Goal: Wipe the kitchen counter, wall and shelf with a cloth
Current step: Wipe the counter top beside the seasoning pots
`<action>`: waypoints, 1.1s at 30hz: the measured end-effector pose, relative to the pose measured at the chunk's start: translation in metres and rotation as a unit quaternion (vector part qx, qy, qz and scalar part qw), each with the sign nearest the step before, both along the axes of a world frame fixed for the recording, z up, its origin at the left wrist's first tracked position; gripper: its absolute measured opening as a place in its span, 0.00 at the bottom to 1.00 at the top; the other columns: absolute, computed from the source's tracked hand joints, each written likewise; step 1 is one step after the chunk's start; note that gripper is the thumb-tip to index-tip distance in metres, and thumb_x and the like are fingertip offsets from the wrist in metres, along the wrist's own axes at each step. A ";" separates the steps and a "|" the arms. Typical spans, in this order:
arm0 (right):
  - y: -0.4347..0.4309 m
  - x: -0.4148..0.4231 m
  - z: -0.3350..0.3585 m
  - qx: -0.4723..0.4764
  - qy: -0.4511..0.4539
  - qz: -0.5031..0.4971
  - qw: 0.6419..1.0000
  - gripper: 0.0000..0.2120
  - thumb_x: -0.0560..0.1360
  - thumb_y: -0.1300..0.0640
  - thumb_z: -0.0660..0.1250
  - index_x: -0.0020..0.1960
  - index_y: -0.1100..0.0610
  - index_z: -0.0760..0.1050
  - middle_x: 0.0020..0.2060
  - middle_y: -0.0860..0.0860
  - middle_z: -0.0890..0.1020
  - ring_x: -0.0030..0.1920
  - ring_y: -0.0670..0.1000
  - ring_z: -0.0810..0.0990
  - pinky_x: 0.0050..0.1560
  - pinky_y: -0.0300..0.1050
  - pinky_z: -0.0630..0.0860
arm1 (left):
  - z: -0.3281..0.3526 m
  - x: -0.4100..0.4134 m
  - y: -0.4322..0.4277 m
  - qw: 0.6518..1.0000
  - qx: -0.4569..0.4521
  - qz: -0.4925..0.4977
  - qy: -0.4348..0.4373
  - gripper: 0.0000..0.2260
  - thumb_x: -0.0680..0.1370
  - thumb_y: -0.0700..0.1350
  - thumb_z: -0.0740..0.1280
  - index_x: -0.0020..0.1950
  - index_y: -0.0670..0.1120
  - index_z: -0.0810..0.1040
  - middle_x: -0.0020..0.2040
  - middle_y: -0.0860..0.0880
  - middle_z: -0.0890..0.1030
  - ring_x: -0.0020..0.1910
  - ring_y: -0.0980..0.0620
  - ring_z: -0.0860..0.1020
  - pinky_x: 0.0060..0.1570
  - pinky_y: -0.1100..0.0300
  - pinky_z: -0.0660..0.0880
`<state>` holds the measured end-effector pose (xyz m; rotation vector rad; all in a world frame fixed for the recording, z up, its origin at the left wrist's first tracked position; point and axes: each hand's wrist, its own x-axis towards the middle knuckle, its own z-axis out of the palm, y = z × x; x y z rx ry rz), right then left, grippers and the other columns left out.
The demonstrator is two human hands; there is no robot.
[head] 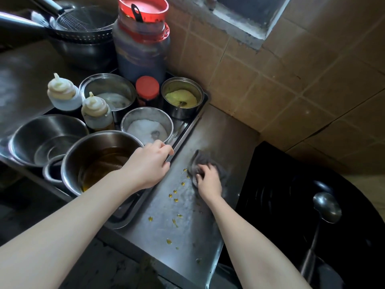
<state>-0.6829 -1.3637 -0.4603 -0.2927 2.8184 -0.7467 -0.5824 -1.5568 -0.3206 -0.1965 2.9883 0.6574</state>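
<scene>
on the steel counter (210,130), yellow oil drops (176,200) beside tiled wall (291,80)

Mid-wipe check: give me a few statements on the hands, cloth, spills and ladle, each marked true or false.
1. The right hand grips the grey cloth against the steel counter. True.
2. The counter has no spills left. False: yellowish drops trail along it, in front of the cloth.
3. The left hand holds the rim of the tray. True.
4. The ladle lies on the counter. False: it lies in the black wok, right of the counter.
5. The cloth is bunched under the hand, not spread flat. True.
</scene>
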 end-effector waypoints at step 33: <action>0.018 0.069 0.005 -0.009 -0.044 0.002 0.999 0.20 0.76 0.61 0.65 0.68 0.52 0.71 0.74 0.53 0.64 0.76 0.53 0.55 0.74 0.46 0.53 | -0.032 0.113 0.013 1.000 0.010 -0.022 0.018 0.14 0.79 0.48 0.59 0.65 0.51 0.71 0.64 0.52 0.72 0.62 0.52 0.72 0.59 0.58 0.68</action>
